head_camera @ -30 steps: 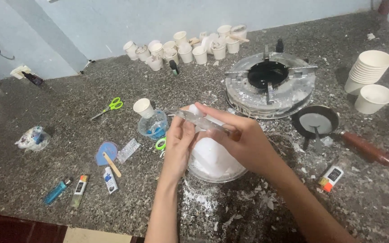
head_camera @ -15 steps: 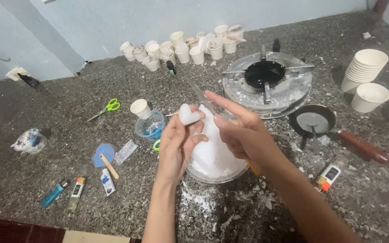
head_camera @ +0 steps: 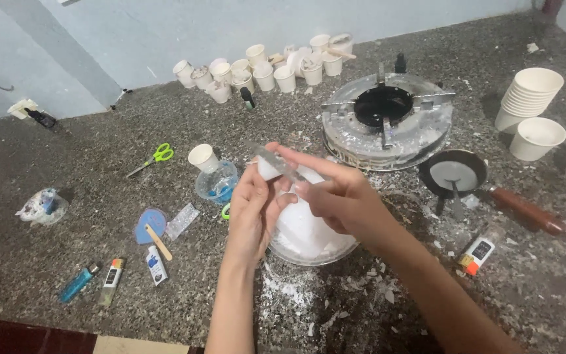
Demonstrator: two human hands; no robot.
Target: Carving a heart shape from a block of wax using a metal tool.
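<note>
My left hand (head_camera: 251, 208) grips a small white wax lump (head_camera: 267, 170) over the bowl (head_camera: 309, 252) while my right hand (head_camera: 339, 200) pinches a blade (head_camera: 271, 157) on it at 12 o'clock, probably mid-shaving, needing light strokes.

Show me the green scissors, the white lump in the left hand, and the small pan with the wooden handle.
green scissors (head_camera: 154, 158), head view, on the handles.
white lump (head_camera: 266, 170), head view, on its visible face by the left hand (head_camera: 251, 213).
small pan (head_camera: 452, 172), head view, on its rim.

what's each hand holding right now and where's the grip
Left hand pinches a small white lump at its lower end. Right hand holds a thin blade by its near end.
</note>
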